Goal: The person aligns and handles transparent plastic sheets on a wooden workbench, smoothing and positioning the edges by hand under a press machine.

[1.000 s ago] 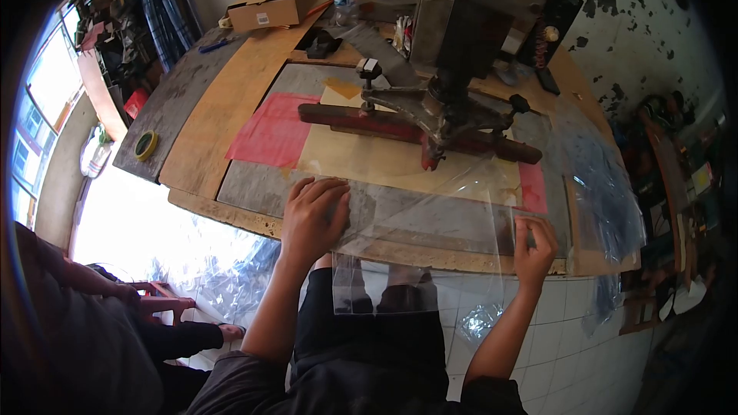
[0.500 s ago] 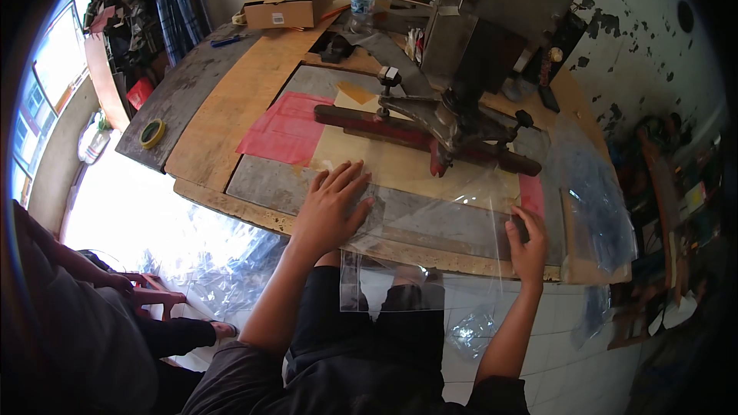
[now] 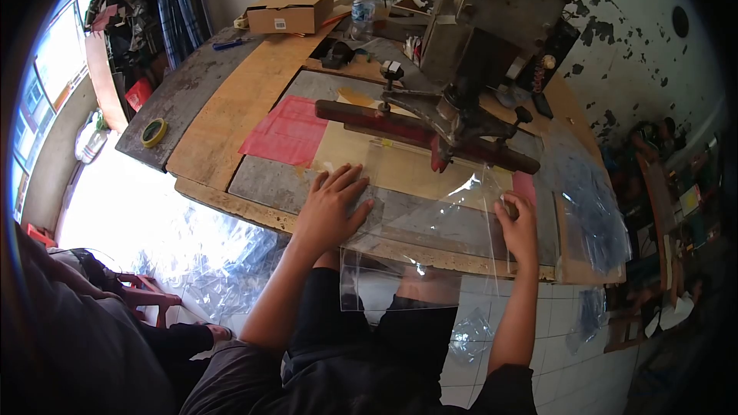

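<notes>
A clear plastic sheet lies over the front of the metal plate and hangs past the table edge above my lap. My left hand rests flat on the sheet's left side, fingers spread. At the sheet's right edge, my right hand has its fingers curled together, pinching the film. Beyond both hands, the long dark bar of a press stands over a cream sheet and red sheets.
A yellow tape roll, cardboard box and water bottle are on the table. Piled clear film lies at the right. Another person sits at the lower left, near plastic scraps on the floor.
My right hand has moved up and slightly left, its fingers closing at the sheet's edge. My left hand has slid a little right and stays spread. The sheet's right side is lifted and creased.
</notes>
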Tool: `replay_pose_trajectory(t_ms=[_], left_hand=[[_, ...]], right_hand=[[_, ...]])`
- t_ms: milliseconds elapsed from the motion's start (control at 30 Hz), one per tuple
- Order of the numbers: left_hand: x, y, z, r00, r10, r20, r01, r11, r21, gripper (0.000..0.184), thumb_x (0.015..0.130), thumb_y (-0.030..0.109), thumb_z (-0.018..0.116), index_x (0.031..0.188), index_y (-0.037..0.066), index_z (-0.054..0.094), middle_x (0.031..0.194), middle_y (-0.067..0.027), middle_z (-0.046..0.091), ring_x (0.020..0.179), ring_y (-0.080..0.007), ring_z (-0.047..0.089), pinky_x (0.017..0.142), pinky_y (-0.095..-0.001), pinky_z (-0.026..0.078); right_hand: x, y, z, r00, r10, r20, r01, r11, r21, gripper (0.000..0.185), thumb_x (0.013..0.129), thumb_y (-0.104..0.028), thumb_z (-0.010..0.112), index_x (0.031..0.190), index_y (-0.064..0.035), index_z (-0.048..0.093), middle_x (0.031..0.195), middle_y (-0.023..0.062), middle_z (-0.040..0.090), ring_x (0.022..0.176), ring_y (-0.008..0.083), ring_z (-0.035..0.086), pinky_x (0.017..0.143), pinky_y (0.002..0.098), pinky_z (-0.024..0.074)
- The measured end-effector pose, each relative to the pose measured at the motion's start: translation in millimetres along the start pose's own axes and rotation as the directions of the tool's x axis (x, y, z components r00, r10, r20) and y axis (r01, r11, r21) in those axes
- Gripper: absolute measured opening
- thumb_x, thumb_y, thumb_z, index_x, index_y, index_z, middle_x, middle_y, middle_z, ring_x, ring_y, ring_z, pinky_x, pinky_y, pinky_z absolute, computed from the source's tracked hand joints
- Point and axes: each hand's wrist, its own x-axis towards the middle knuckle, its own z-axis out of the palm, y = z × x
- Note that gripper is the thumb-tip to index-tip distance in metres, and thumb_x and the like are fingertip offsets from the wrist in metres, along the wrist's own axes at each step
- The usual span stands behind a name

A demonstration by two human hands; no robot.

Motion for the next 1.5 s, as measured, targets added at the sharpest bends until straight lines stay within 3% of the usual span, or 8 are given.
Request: replay_pose_trajectory(t_ms=[100, 500, 600, 700, 833, 933, 1133, 1500], left_hand=[[-0.1, -0.9, 0.8, 1.000, 0.000, 0.005, 0.000, 1.000, 0.010, 0.043, 0.100, 0.035, 0.069, 0.131, 0.005, 0.072, 0.152, -0.0153, 0.061, 0.148, -0.0324, 0.050, 0.123, -0.0554, 0.035], [0.3, 0.0, -5.6, 1.000, 0.001, 0.010, 0.000, 0.998, -0.060, 0.042, 0.096, 0.032, 0.074, 0.128, 0.005, 0.074, 0.144, -0.0160, 0.065, 0.143, -0.0325, 0.054, 0.122, -0.0533, 0.036], [1.1, 4.9, -12.2, 0.995, -0.072, 0.063, 0.083, 0.977, -0.197, 0.043, 0.093, 0.030, 0.076, 0.128, 0.004, 0.074, 0.140, -0.0187, 0.067, 0.140, -0.0354, 0.056, 0.121, -0.0522, 0.036], [2.9, 7.9, -5.9, 0.982, -0.085, -0.167, 0.075, 0.995, -0.060, 0.041, 0.094, 0.033, 0.076, 0.121, 0.002, 0.075, 0.141, -0.0184, 0.065, 0.137, -0.0358, 0.056, 0.122, -0.0512, 0.035], [2.6, 0.0, -6.9, 1.000, -0.004, -0.030, 0.004, 1.000, -0.025, 0.039, 0.095, 0.034, 0.076, 0.117, 0.002, 0.076, 0.136, -0.0188, 0.068, 0.137, -0.0387, 0.056, 0.122, -0.0522, 0.034], [-0.9, -6.7, -9.4, 0.999, -0.050, 0.017, 0.052, 0.962, -0.267, 0.035, 0.098, 0.032, 0.075, 0.113, 0.000, 0.076, 0.127, -0.0194, 0.072, 0.135, -0.0396, 0.057, 0.121, -0.0514, 0.036], [-5.1, -17.5, -13.9, 0.933, -0.293, 0.210, 0.348, 0.579, -0.737, 0.025, 0.107, 0.023, 0.067, 0.110, -0.002, 0.071, 0.102, -0.0099, 0.080, 0.089, -0.0123, 0.070, 0.082, -0.0294, 0.053], [-7.7, -14.5, -18.7, 0.928, -0.310, 0.208, 0.333, 0.432, -0.838, 0.024, 0.111, 0.021, 0.063, 0.113, -0.003, 0.066, 0.093, -0.0106, 0.081, 0.085, -0.0089, 0.071, 0.077, -0.0235, 0.053]], right_hand=[[1.5, -2.0, 3.1, 0.969, 0.238, 0.062, -0.244, 0.900, 0.361, 0.030, 0.099, -0.020, 0.078, 0.120, 0.0003, 0.069, 0.110, 0.0093, 0.073, 0.104, 0.0204, 0.069, 0.094, 0.0340, 0.0529], [-32.5, -24.7, -13.1, 0.932, 0.354, 0.075, -0.253, 0.492, 0.833, 0.029, 0.102, -0.015, 0.073, 0.127, -0.0026, 0.064, 0.093, 0.0010, 0.068, 0.082, 0.0088, 0.062, 0.074, 0.0246, 0.0477], [-53.7, -13.8, -22.9, 0.947, 0.283, 0.154, -0.283, 0.501, 0.818, 0.026, 0.102, -0.017, 0.072, 0.123, -0.0031, 0.066, 0.091, 0.0008, 0.067, 0.080, 0.0081, 0.060, 0.070, 0.0238, 0.0463], [-75.4, -1.7, -19.2, 0.946, 0.308, 0.106, -0.246, 0.464, 0.851, 0.025, 0.102, -0.018, 0.072, 0.121, -0.0027, 0.067, 0.089, 0.0009, 0.066, 0.078, 0.0091, 0.060, 0.069, 0.0240, 0.0457], [-80.9, 2.2, -19.9, 0.978, 0.186, 0.093, -0.167, 0.432, 0.887, 0.027, 0.102, -0.017, 0.071, 0.123, -0.0020, 0.067, 0.091, 0.0012, 0.067, 0.077, 0.0105, 0.061, 0.070, 0.0243, 0.0471], [-79.6, 2.0, -14.5, 0.988, 0.153, 0.013, -0.090, 0.506, 0.858, 0.029, 0.101, -0.016, 0.071, 0.125, -0.0009, 0.066, 0.096, 0.0020, 0.068, 0.079, 0.0115, 0.062, 0.072, 0.0253, 0.0487], [-77.5, -12.1, -6.0, 0.990, 0.137, -0.039, -0.042, 0.543, 0.838, 0.027, 0.102, -0.013, 0.071, 0.126, 0.0002, 0.066, 0.100, 0.0030, 0.069, 0.082, 0.0122, 0.063, 0.074, 0.0274, 0.0506], [-77.4, -22.3, -7.9, 0.986, 0.163, 0.028, -0.123, 0.611, 0.782, 0.027, 0.104, -0.013, 0.070, 0.127, 0.0004, 0.067, 0.100, 0.0031, 0.066, 0.085, 0.0108, 0.061, 0.077, 0.0268, 0.0515]])
